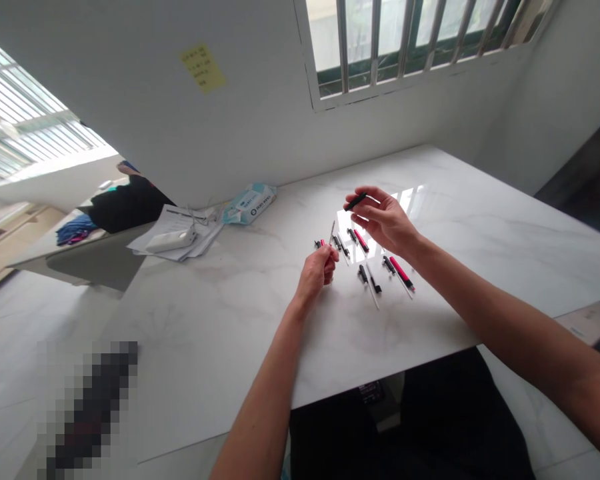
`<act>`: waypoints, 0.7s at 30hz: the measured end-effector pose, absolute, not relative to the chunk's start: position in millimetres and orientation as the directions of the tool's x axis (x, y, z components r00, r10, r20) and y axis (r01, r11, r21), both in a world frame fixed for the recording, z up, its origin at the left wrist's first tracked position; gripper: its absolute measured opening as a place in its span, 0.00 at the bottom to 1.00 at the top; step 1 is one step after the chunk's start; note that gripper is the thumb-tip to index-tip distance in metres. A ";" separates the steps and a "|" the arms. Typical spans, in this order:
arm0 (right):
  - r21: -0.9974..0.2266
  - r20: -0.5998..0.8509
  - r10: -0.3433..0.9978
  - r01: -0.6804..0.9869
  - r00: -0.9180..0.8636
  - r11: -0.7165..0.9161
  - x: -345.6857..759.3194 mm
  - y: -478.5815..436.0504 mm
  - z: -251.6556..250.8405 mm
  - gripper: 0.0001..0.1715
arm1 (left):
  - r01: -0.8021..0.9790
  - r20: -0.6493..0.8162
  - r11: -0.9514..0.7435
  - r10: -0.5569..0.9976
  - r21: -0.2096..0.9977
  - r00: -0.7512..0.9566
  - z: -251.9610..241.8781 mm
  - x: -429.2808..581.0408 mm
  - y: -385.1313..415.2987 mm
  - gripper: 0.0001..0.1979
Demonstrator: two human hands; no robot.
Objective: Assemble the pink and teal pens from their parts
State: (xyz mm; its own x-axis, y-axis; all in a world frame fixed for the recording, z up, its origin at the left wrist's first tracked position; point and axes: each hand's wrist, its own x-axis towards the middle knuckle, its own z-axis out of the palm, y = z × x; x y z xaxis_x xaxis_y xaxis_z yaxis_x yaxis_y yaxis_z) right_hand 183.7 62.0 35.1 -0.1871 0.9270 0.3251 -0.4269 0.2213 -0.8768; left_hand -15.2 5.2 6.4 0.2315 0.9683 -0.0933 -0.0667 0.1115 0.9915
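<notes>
My left hand [321,268] is closed around a thin pen refill [333,230], whose narrow end sticks up above the fingers. Held between the thumb and fingers of my right hand [383,217] is a black pen cap [356,201], raised over the table. Below and between my hands lie pen parts in small groups. One group has a red pen barrel [361,240] beside a black piece [351,235]. Nearer to me, another red barrel [401,272] lies by a black piece [389,265] and a thin white refill. More black pieces [363,274] lie with a white refill [373,295].
The white marbled table [220,320] stands against the wall. A blue wipes packet [253,204] lies at its back, near papers [205,240] with a white power strip [170,241] on top. A yellow note [203,68] is on the wall beside a barred window [405,40].
</notes>
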 end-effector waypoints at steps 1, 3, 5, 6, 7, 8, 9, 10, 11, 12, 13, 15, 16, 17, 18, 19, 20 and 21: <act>-0.881 0.325 0.923 -0.423 -0.208 0.215 184.2 61.9 35.7 0.24 | -0.062 -0.099 0.117 0.965 0.991 0.244 5.6 -16.1 5.8 0.25; -0.892 0.306 0.918 -0.412 -0.253 0.184 184.4 61.5 35.9 0.24 | -0.063 -0.094 0.114 0.963 0.991 0.253 4.2 -17.5 6.8 0.25; -0.900 0.288 0.923 -0.401 -0.255 0.170 184.5 61.6 35.0 0.25 | -0.086 -0.069 0.092 0.968 0.992 0.241 3.6 -18.8 7.9 0.25; -0.905 0.284 0.929 -0.387 -0.239 0.177 184.7 61.9 34.3 0.26 | -0.106 -0.052 0.077 0.973 0.991 0.223 3.9 -19.8 8.6 0.24; -0.913 0.287 0.933 -0.357 -0.216 0.198 184.9 62.2 33.6 0.26 | -0.135 -0.030 0.057 0.981 0.989 0.194 4.5 -21.1 9.5 0.24; -0.922 0.301 0.934 -0.306 -0.191 0.235 184.9 62.2 32.8 0.27 | -0.170 -0.006 0.032 0.988 0.985 0.154 5.4 -22.8 10.5 0.24; -0.929 0.329 0.929 -0.235 -0.170 0.286 184.6 61.7 31.9 0.27 | -0.209 0.017 0.005 0.995 0.978 0.103 6.5 -24.8 11.6 0.23; -0.925 0.372 0.915 -0.144 -0.158 0.351 183.7 60.5 31.0 0.26 | -0.244 0.033 -0.021 0.998 0.969 0.048 7.5 -26.9 12.8 0.23; -0.905 0.424 0.891 -0.044 -0.162 0.423 182.1 58.5 30.0 0.24 | -0.272 0.042 -0.042 0.999 0.961 -0.008 8.5 -29.0 13.9 0.23; -0.870 0.473 0.861 0.056 -0.186 0.490 179.7 55.8 29.0 0.20 | -0.289 0.043 -0.058 0.997 0.956 -0.059 9.1 -30.9 15.0 0.23; -0.824 0.509 0.830 0.150 -0.229 0.547 176.6 52.4 27.8 0.16 | -0.292 0.039 -0.067 0.994 0.954 -0.102 9.5 -32.5 15.8 0.23; -0.734 0.506 0.787 0.303 -0.351 0.608 169.1 44.6 25.2 0.13 | -0.273 0.032 -0.073 0.988 0.959 -0.154 9.0 -34.6 16.7 0.23; -0.696 0.473 0.778 0.366 -0.412 0.617 165.2 40.6 23.6 0.13 | -0.258 0.033 -0.075 0.986 0.963 -0.162 8.2 -35.2 16.7 0.23; -0.659 0.435 0.771 0.419 -0.465 0.625 161.5 36.8 22.0 0.14 | -0.245 0.038 -0.077 0.986 0.967 -0.162 7.2 -35.6 16.6 0.22; -0.630 0.391 0.760 0.450 -0.519 0.632 158.2 33.3 20.3 0.15 | -0.235 0.037 -0.076 0.985 0.969 -0.166 5.9 -36.0 16.3 0.22; -0.609 0.344 0.740 0.462 -0.578 0.644 155.2 30.2 18.5 0.16 | -0.229 0.036 -0.074 0.986 0.971 -0.164 4.5 -36.4 15.9 0.22; -0.599 0.300 0.730 0.474 -0.614 0.645 152.7 27.6 16.5 0.17 | -0.227 0.032 -0.071 0.985 0.971 -0.170 3.0 -36.9 15.6 0.22; -0.589 0.250 0.718 0.486 -0.650 0.645 150.5 25.4 14.5 0.18 | -0.223 0.023 -0.062 0.985 0.973 -0.173 1.4 -37.5 15.2 0.23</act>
